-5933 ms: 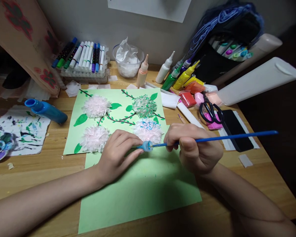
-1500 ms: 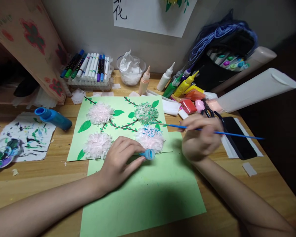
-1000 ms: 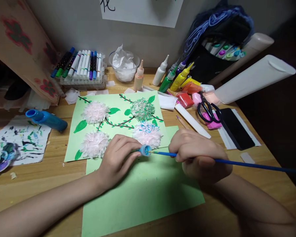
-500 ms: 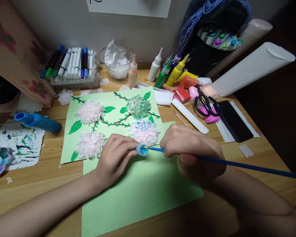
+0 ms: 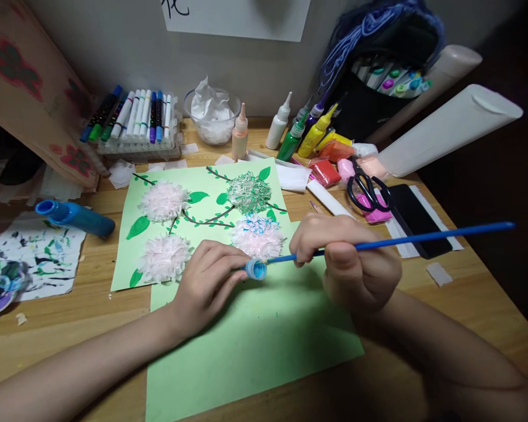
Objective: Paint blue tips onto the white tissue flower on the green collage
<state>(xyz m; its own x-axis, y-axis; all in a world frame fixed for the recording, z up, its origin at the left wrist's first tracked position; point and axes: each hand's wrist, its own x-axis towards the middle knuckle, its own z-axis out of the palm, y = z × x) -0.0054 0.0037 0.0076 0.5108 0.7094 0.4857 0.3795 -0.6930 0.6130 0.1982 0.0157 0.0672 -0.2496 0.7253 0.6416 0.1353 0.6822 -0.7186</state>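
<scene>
Since the frame 0.5 s earlier, the far end of the paintbrush (image 5: pixel 413 239) sits higher, and its bristles shift from the mouth of the blue cap (image 5: pixel 256 269) to its rim. Head view: left hand (image 5: pixel 209 278), fingers together, clamps thumb and fingertips on the cap, mouth turned rightward, above the plain green sheet (image 5: pixel 246 351). Right hand (image 5: pixel 352 261) grips the brush between thumb and curled fingers. Bristle contact with rim: cannot tell. Blue-tipped tissue flower (image 5: pixel 258 239) lies just beyond the cap. Open blue bottle (image 5: pixel 79 218) at left.
</scene>
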